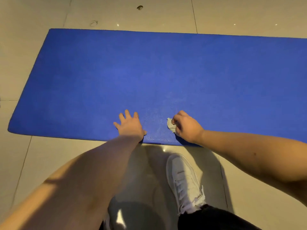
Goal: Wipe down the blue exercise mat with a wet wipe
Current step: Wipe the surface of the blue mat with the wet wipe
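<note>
A white shoe (183, 178) stands on the tiled floor (25, 163), just short of the blue mat (149, 72), which lies flat on that floor. Both hands are on the mat near its front edge. The left hand (130, 124) lies flat, fingers straight and spread. The right hand (186, 128), near it, curls round a crumpled white wipe (171, 125) and presses it to the mat.

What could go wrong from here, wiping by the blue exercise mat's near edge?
The crumpled white wet wipe is balled in the right hand, so strokes may leave unwiped strips on the blue exercise mat. It works close to the near edge and could slip onto the beige tiled floor, picking up dirt. The left hand pins one spot; the mat might shift.
</note>
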The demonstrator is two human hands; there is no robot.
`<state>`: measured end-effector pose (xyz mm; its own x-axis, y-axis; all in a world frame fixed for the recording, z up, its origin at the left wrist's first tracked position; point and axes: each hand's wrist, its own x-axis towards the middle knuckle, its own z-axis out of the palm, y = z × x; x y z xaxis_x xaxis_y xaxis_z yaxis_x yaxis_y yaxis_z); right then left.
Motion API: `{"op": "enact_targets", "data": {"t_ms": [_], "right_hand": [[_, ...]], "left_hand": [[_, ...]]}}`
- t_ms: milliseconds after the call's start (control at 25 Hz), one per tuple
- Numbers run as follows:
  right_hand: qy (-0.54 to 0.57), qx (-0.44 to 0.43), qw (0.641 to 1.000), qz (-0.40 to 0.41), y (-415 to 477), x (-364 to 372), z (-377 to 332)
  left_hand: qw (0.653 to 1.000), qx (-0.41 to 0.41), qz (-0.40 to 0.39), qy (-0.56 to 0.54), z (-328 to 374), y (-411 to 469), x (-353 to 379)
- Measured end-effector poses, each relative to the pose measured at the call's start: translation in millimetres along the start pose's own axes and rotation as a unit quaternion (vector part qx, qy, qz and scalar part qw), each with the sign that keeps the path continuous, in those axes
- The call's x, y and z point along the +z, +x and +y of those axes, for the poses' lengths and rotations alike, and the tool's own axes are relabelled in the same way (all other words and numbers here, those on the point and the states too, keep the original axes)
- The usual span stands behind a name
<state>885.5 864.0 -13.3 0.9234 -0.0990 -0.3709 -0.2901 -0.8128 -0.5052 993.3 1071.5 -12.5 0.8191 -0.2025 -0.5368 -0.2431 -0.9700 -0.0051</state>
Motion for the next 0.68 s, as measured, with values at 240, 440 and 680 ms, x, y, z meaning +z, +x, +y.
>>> {"op": "enact_targets", "data": {"t_ms": [240,440,680], "right_hand": [[-0.006,-0.027,0.999,-0.020,-9,20,14],[-0.007,-0.014,0.999,-0.046,-3,20,1],[-0.007,-0.068,0.995,-0.067,20,36,-36]], "left_hand": [[0.997,-0.008,-0.058,0.040,-9,6,8],[0.992,0.035,-0.057,0.107,-19,5,-1],[0.989,0.038,-0.035,0.138,-18,5,4]]}}
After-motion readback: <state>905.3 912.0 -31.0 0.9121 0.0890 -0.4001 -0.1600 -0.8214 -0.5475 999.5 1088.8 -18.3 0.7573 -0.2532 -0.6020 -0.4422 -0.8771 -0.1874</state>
